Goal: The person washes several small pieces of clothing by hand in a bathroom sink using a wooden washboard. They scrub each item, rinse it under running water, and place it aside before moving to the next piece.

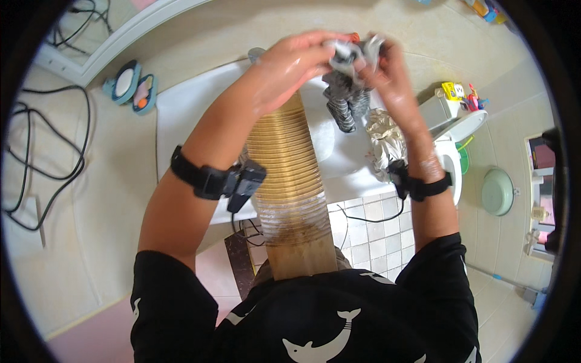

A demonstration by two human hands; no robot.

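Note:
Wet and raised, my left hand (302, 59) and my right hand (386, 68) are both on a bunched grey-and-white cloth (347, 56), blurred by motion. Dark grey striped fabric (347, 102) hangs or lies just below it; whether the two are one piece I cannot tell. Something small and orange-red shows behind my left fingertips. A ribbed wooden washboard (288, 159) slopes from the white sink (195, 104) towards my body, with suds on its lower ribs. Crumpled cream cloth (386, 136) lies in the sink, below my right hand.
Two blue soap dishes (134, 86) are on the wall at the left, near a mirror frame (72, 68) and a looped black cable (84, 136). On the right stand a toilet with raised lid (465, 127) and a green basin (498, 191) against the wall. Thin cables hang near the tiled floor (376, 227).

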